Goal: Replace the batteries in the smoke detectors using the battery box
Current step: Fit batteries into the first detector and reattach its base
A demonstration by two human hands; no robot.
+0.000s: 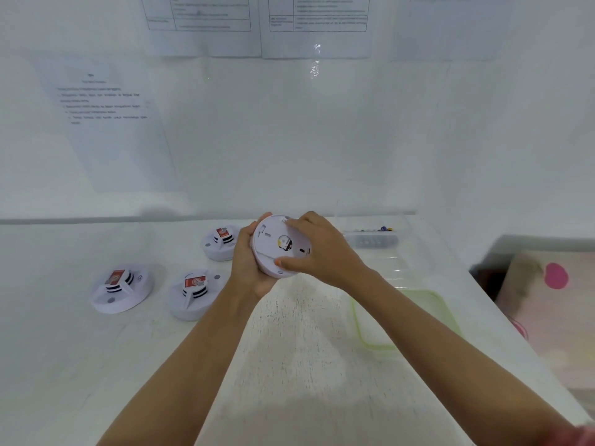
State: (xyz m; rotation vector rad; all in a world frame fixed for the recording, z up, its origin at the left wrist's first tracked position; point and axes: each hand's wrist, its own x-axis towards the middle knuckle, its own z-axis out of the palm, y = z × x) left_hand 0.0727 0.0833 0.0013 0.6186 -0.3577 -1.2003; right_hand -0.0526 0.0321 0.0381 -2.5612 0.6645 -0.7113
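I hold a round white smoke detector (273, 249) above the table, its flat back turned toward me with a small round opening in the middle. My left hand (249, 262) cups its left edge from below. My right hand (318, 249) grips its right side, thumb on the lower rim and fingers over the top. Three more white smoke detectors with red labels lie face up on the table: one at the far left (120, 289), one beside it (193, 294), one further back (220, 243). A clear battery box (373, 239) holding batteries stands to the right, behind my right hand.
The box's clear lid with a green rim (428, 317) lies on the white table under my right forearm. The table's right edge (483, 294) drops to a patterned surface with a pink spot (555, 275). Printed sheets hang on the white wall (106, 101) behind.
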